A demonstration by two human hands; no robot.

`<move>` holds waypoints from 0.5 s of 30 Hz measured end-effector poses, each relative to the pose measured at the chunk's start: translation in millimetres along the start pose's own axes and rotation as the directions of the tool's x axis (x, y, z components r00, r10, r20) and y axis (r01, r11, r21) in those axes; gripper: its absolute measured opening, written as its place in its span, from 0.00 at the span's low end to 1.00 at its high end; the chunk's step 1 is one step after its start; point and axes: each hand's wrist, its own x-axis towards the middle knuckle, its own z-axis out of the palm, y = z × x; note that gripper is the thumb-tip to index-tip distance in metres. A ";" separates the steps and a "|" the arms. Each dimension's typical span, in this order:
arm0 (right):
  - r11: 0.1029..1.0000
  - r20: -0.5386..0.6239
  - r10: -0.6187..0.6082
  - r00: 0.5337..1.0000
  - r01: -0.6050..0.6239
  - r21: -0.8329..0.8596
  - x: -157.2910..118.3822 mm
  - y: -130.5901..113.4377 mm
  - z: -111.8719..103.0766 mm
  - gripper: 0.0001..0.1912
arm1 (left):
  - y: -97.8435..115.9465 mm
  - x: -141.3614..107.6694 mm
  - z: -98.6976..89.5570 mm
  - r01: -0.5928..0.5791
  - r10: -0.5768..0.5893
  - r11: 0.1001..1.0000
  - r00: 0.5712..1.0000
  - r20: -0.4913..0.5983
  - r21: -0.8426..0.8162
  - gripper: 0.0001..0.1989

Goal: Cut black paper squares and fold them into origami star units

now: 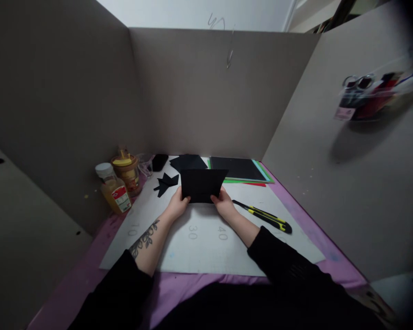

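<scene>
A sheet of black paper (203, 183) is held up above the white mat (179, 256), its face toward me. My left hand (178, 203) grips its lower left corner, thumb in front and fingers hidden behind. At the lower right corner, my right hand (224, 203) pinches it in the same way. A folded black paper shape (165, 184) lies on the mat to the left of my left hand. To the right of my right hand rests a black and yellow utility knife (266, 216).
Black paper pieces (188, 162) and a stack of coloured sheets (239, 168) lie at the back. A glue bottle (113, 190), a brown jar (128, 174) and a clear cup (145, 164) stand at left. A holder with scissors (359, 82) hangs on the right wall.
</scene>
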 end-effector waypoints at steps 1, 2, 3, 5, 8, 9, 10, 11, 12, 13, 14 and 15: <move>1.000 0.005 0.007 1.000 -0.007 -0.004 0.0 -0.1 -0.5 0.20 | -1.1 0.9 -1.2 0.010 -0.010 1.000 1.000 0.009 0.017 0.24; 1.000 0.020 0.021 1.000 -0.020 -0.013 -0.2 0.1 -2.2 0.19 | -2.4 2.0 -2.6 0.026 -0.027 0.999 0.999 0.023 0.039 0.22; 0.999 0.046 0.042 0.998 -0.041 -0.036 -0.3 0.6 -4.8 0.17 | -3.6 3.1 -4.0 0.043 -0.045 0.997 0.998 0.037 0.065 0.20; 0.989 0.102 0.090 0.991 -0.077 -0.126 -0.7 2.4 -12.2 0.11 | -4.8 4.8 -6.9 0.069 -0.075 0.990 0.996 0.049 0.124 0.16; 0.958 0.113 0.102 0.988 -0.067 -0.278 -0.7 5.9 -22.4 0.08 | -2.3 5.0 -11.3 0.091 -0.099 0.974 0.995 0.030 0.206 0.12; 0.950 0.099 0.088 0.991 -0.054 -0.307 -0.5 6.6 -24.4 0.09 | -0.9 4.6 -12.9 0.094 -0.102 0.967 0.995 0.021 0.236 0.11; 0.945 0.087 0.072 0.994 -0.040 -0.325 -0.3 6.8 -25.6 0.10 | 0.5 4.0 -14.7 0.098 -0.104 0.958 0.995 0.009 0.271 0.10; 0.940 0.082 0.062 0.995 -0.030 -0.341 0.0 6.4 -26.1 0.10 | 1.6 3.5 -16.6 0.101 -0.105 0.945 0.995 -0.005 0.311 0.09; 0.934 0.084 0.055 0.995 -0.021 -0.358 0.4 5.3 -26.3 0.11 | 2.3 3.1 -18.4 0.102 -0.102 0.930 0.995 -0.020 0.354 0.09; 0.927 0.091 0.049 0.995 -0.011 -0.376 0.7 3.8 -26.3 0.11 | 2.8 2.8 -20.0 0.103 -0.096 0.914 0.995 -0.036 0.391 0.08; 0.918 0.098 0.044 0.994 -0.002 -0.398 1.0 1.9 -26.3 0.11 | 3.2 2.6 -21.4 0.103 -0.090 0.902 0.995 -0.052 0.419 0.07; 0.906 0.103 0.042 0.994 0.005 -0.423 1.3 0.0 -26.3 0.11 | 3.6 2.4 -22.4 0.102 -0.083 0.897 0.995 -0.064 0.430 0.07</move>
